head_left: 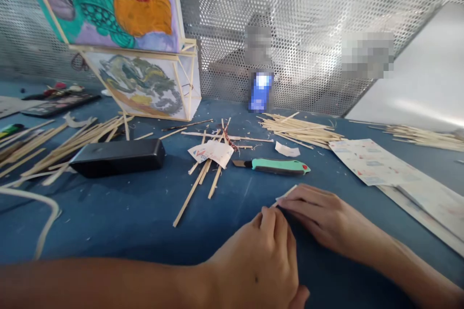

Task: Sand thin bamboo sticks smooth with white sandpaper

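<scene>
Pressing down at the lower centre of the frame, the right hand [319,217] lies flat on the blue table [126,212], fingers stretched out together toward the left, their tips on a thin bamboo strip [286,194] whose pale end sticks out just above the fingertips. The left hand [263,260] sits just below and to the left, loosely curled, knuckles up, its fingertips meeting the right hand's at the strip; whether it pinches the strip cannot be told, since the fingers hide the contact.

Just above the hands lies a green-handled utility knife [277,166], blade end pointing left, apart from both hands. Left of it is a loose heap of bamboo sticks [205,169] with a small printed paper scrap [212,152] on top; its print is too small to read. At centre left rests a black oblong case [118,157], with no label showing, and more sticks [65,142] fan out behind it.

In the upper left stands a kite-like frame of sticks covered in painted paper [119,5], in teal, orange, red and purple. At the right, printed sheets [377,161] lie flat, their text illegible. Another bundle of sticks [300,130] lies at upper centre before a perforated metal screen [308,19], next to a blurred blue object [261,91] whose writing cannot be read.
</scene>
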Available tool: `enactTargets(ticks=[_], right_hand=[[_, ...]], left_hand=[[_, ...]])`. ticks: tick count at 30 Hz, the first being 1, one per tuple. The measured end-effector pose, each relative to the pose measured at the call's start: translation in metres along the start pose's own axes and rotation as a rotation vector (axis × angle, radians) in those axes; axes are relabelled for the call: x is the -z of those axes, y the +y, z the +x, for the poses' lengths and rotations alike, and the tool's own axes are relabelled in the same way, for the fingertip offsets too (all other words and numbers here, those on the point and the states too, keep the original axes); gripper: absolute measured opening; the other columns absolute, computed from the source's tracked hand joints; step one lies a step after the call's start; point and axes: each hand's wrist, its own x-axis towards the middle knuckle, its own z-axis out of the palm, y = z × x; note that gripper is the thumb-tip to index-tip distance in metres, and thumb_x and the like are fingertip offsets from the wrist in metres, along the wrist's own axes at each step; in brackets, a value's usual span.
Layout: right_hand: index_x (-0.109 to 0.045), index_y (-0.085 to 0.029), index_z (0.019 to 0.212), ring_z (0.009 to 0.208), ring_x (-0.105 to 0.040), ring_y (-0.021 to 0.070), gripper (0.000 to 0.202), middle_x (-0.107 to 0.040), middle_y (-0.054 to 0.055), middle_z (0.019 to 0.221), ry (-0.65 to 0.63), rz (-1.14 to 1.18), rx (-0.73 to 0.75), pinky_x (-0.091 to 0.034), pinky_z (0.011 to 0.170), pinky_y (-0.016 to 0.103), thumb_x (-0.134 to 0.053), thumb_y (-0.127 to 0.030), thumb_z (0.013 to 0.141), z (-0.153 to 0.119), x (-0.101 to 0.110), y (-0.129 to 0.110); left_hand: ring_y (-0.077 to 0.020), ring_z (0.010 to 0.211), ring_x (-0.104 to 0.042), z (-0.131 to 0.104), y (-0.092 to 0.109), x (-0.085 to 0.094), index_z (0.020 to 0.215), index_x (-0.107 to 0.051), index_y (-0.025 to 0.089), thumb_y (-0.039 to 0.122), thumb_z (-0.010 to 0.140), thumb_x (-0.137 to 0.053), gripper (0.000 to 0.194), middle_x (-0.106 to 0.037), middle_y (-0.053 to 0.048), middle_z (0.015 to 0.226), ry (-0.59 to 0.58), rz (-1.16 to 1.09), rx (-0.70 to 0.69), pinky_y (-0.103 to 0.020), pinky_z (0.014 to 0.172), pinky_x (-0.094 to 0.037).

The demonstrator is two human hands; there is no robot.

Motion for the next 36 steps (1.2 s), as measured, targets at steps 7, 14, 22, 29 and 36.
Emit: enactTargets(ticks=[7,14,22,29,36], right_hand=[[-0.067,-0.024,0.132,0.099,-0.070,0.0194,0.034,-0.071,0.007,0.107,0.070,-0.116,-0.048,-0.061,0.086,0.035,-0.055,-0.013,0.103,-0.005,0.003,0.008],[-0.072,-0.026,0.123,0.094,-0.072,0.0191,0.030,-0.072,0.007,0.105,0.062,-0.106,-0.062,-0.061,0.082,0.032,-0.055,-0.013,0.103,-0.003,0.009,0.012],[-0.067,-0.022,0.130,0.101,-0.070,0.0177,0.033,-0.071,0.008,0.112,-0.018,-0.025,-0.017,-0.061,0.089,0.031,-0.050,-0.010,0.104,0.000,0.005,0.000],[-0.069,-0.025,0.126,0.099,-0.070,0.0170,0.029,-0.070,0.006,0.108,0.050,-0.114,-0.115,-0.059,0.084,0.032,-0.052,-0.013,0.105,-0.007,0.010,0.021],[-0.071,-0.021,0.124,0.095,-0.069,0.0162,0.029,-0.071,0.006,0.105,0.025,-0.068,-0.054,-0.059,0.082,0.030,-0.052,-0.011,0.105,0.000,0.007,0.010]], left_hand=[[-0.0330,0.103,-0.069,0.000,0.002,-0.001,0.117,-0.077,0.002,0.051,0.105,-0.040,0.063,-0.077,-0.021,0.114,-0.006,-0.016,-0.022,-0.038,0.091,-0.045],[-0.0329,0.104,-0.070,-0.001,0.004,0.000,0.120,-0.077,0.001,0.052,0.105,-0.040,0.064,-0.077,-0.021,0.115,-0.017,-0.002,-0.009,-0.038,0.093,-0.045],[-0.0339,0.105,-0.070,0.000,0.001,-0.001,0.120,-0.077,0.001,0.054,0.103,-0.044,0.064,-0.077,-0.021,0.115,-0.026,-0.008,-0.026,-0.039,0.093,-0.046],[-0.0317,0.104,-0.071,-0.001,-0.002,-0.002,0.117,-0.077,0.003,0.048,0.109,-0.035,0.062,-0.078,-0.019,0.116,0.018,0.020,-0.068,-0.038,0.089,-0.048],[-0.0327,0.105,-0.070,-0.002,-0.001,-0.006,0.116,-0.078,0.003,0.048,0.109,-0.036,0.062,-0.078,-0.019,0.115,0.050,0.024,-0.066,-0.040,0.092,-0.047]])
